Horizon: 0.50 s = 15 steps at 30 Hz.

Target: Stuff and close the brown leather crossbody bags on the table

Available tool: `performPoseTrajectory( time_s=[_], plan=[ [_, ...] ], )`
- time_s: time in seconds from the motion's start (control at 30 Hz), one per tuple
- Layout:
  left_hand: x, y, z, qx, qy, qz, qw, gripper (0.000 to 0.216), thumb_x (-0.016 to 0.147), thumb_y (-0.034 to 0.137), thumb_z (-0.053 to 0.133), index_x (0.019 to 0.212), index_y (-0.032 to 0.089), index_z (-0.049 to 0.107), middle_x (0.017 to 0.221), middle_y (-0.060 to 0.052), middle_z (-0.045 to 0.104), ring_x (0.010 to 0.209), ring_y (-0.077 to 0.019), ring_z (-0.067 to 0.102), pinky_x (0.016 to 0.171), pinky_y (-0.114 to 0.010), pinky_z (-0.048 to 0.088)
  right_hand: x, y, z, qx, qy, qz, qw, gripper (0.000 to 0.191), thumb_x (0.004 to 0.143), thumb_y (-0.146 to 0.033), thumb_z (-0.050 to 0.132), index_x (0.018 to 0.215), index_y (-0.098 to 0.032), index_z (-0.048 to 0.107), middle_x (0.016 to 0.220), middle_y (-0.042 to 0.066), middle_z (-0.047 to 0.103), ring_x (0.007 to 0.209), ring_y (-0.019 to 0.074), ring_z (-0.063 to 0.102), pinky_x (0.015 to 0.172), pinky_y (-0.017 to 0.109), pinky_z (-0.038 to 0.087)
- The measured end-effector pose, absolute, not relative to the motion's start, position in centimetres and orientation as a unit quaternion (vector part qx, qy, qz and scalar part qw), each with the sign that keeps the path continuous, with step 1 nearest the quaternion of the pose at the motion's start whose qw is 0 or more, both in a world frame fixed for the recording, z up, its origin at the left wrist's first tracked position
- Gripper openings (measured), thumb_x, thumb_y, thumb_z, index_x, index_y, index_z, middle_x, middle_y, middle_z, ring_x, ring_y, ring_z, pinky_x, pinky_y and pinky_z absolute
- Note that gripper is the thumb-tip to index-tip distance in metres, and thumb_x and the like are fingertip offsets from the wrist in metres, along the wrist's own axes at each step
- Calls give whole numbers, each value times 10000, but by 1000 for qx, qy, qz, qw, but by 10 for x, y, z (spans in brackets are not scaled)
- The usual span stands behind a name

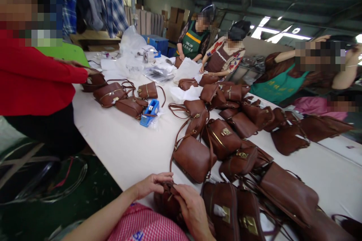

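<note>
At the near edge of the table, a brown leather handbag [164, 202] is between my two hands, close against my checked apron. My left hand [152, 186] bends over the bag's top from the left, fingers closed at its upper edge. From the right, my right hand [190, 205] grips the same top edge, thumb and fingers pressed together. A small metallic piece shows between the hands; its kind is too small to make out. Just beyond lies a brown shoulder bag [194, 158] with a long strap. A brown bag with a brass clasp [220, 211] stands to the right.
Many brown bags [246, 120] cover the right side of the white table [121, 147]. A blue tape dispenser [149, 113] sits near more bags at left. A person in red [36, 79] stands at left; several co-workers [195, 37] work across the table.
</note>
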<state>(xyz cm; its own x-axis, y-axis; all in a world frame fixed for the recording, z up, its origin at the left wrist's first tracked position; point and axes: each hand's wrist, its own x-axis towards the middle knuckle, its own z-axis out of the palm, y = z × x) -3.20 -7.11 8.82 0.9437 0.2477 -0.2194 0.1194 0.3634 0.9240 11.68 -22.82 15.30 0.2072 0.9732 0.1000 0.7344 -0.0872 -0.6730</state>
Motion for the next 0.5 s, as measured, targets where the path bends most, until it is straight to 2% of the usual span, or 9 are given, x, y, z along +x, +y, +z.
performPoseTrajectory(
  time_s=[0.03,0.1,0.23,0.37,0.5],
  plan=[
    [-31,-72,92,546,156,28,823,550,632,200,737,1174,273,685,1466,-56,484,1366,-294,395,1160,-468,237,118,-229,153,-702,-602,188,331,245,933,-170,485,1038,-246,694,987,30,740,911,182,674,842,280,525],
    [-29,-72,109,544,141,19,827,552,646,205,740,1192,259,677,1407,-68,552,1337,-300,440,1163,-482,233,121,-232,162,-685,-600,180,373,225,964,-258,479,1030,-240,693,978,38,742,906,177,682,826,270,542],
    [-25,-65,175,610,85,73,784,437,690,257,776,1122,237,719,1207,-73,685,1158,-270,585,1078,-435,378,131,-232,214,-655,-602,182,418,171,952,-291,541,1021,-243,690,938,28,744,867,148,689,781,217,550],
    [-20,-47,248,629,16,42,776,425,701,300,781,1117,244,712,1207,-41,668,1134,-247,582,1056,-405,394,146,-215,283,-607,-645,205,416,131,916,-247,613,1018,-256,695,884,5,751,833,134,689,758,200,541],
    [-23,-32,290,595,42,-3,803,449,672,244,759,1110,220,663,1178,-10,653,1110,-234,572,1045,-408,386,149,-195,320,-583,-640,238,439,118,925,-308,602,926,-255,707,810,-1,738,763,129,679,706,204,528]
  ],
)
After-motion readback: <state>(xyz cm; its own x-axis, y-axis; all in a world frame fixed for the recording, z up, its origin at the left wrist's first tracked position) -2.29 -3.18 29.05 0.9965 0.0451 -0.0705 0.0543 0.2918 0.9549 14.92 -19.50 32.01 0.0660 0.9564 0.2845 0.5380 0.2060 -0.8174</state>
